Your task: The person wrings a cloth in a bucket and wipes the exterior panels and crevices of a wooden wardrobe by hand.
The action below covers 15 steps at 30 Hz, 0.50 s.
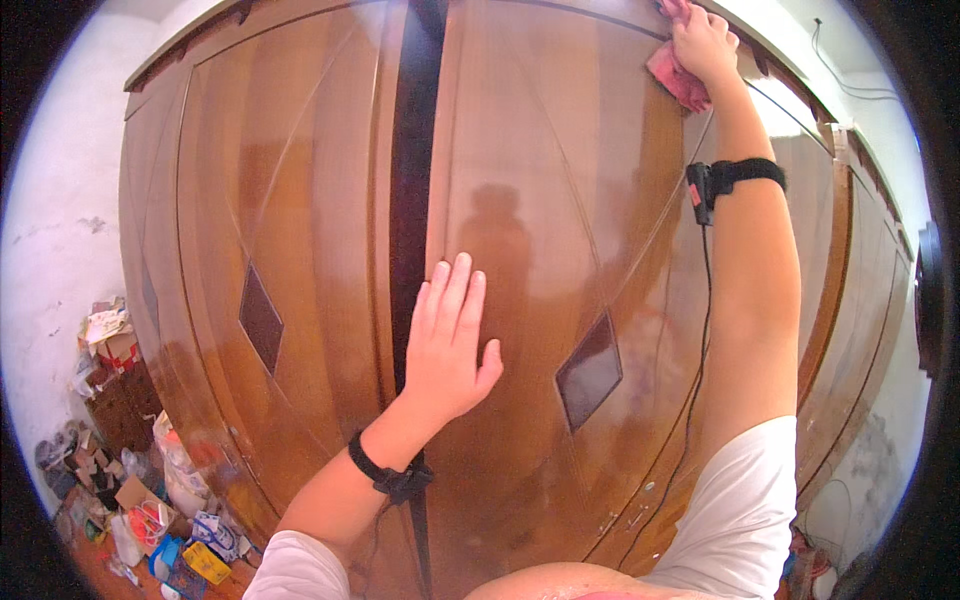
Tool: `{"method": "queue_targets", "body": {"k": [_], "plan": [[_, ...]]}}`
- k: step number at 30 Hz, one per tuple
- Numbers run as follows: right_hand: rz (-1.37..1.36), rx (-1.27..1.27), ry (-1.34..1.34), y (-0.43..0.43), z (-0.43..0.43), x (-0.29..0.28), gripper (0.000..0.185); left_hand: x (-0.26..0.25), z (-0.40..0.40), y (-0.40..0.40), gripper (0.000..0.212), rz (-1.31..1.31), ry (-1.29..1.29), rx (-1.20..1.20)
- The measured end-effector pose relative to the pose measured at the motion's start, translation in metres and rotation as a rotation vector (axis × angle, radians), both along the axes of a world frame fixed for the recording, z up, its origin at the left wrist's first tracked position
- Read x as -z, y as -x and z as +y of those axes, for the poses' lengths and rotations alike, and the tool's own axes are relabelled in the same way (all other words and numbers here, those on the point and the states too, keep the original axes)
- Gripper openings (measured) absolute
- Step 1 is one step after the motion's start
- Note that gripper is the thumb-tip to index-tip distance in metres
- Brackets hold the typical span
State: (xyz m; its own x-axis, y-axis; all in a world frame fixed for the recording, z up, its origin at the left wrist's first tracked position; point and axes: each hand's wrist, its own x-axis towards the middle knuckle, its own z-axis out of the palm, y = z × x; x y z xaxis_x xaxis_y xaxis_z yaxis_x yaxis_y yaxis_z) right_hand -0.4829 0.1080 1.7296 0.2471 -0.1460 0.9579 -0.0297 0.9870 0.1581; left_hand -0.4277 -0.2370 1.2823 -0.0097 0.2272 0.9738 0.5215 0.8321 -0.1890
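Note:
A large glossy wooden wardrobe [525, 150] fills the view in front of me, with dark diamond inlays [589, 373] on its door panels. At the upper right, near the top edge, my right hand [703, 46] grips a pink-red cloth [677, 79] against the door panel. My left hand [454, 345] lies spread on the door beside the dark vertical gap [414, 187], fingers pointing up, holding nothing. Each forearm wears a black strap with a small device; a thin black cable [703, 300] hangs from the right one.
On the floor at lower left lie boxes, bags, a yellow container [206, 562] and a blue basket [180, 574]. A cluttered brown cabinet [124, 401] stands by the left wall. Cables and other items lie at lower right.

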Motion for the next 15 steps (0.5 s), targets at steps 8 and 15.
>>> {"method": "queue_targets", "body": {"k": [8, 15], "plan": [[-0.108, -0.022, 0.283, -0.03, -0.159, 0.018, 0.041, 0.0, -0.003, -0.002, 0.085, 0.038, 0.001, 0.029], [-0.183, -0.016, -0.029, -0.1, -0.313, 0.062, 0.035, 0.0, -0.014, -0.001, 0.084, 0.049, 0.009, 0.001]]}}
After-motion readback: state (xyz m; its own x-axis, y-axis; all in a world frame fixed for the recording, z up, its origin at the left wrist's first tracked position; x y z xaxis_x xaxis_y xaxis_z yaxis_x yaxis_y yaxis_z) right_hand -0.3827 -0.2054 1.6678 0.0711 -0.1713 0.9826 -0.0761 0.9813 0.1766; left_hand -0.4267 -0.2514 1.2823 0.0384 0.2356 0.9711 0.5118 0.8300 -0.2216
